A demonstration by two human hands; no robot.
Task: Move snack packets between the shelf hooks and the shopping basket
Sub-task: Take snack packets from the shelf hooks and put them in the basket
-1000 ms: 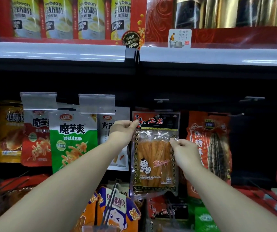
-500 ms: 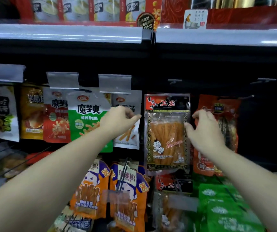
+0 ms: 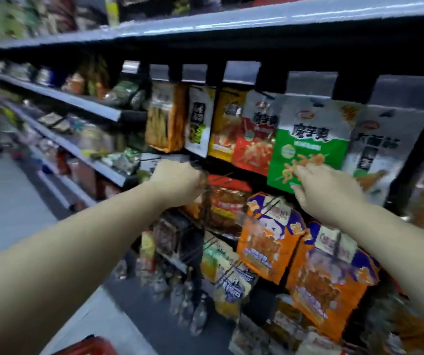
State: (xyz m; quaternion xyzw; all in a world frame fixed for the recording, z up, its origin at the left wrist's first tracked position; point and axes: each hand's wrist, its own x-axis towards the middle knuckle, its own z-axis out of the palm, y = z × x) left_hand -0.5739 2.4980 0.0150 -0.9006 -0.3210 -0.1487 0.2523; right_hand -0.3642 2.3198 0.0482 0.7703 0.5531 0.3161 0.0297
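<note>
My left hand [image 3: 177, 183], curled and apparently empty, nears wire hooks [image 3: 213, 179]; my right hand's loosely spread fingers [image 3: 301, 175] touch the hanging green-and-white foil snack packet [image 3: 308, 147], ready to unhook it for the red basket [image 3: 90, 347].

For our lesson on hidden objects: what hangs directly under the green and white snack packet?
Under the green and white snack packet hang orange packets with purple tops. The right hand covers the green packet's lower edge and whatever lies behind it there.
</note>
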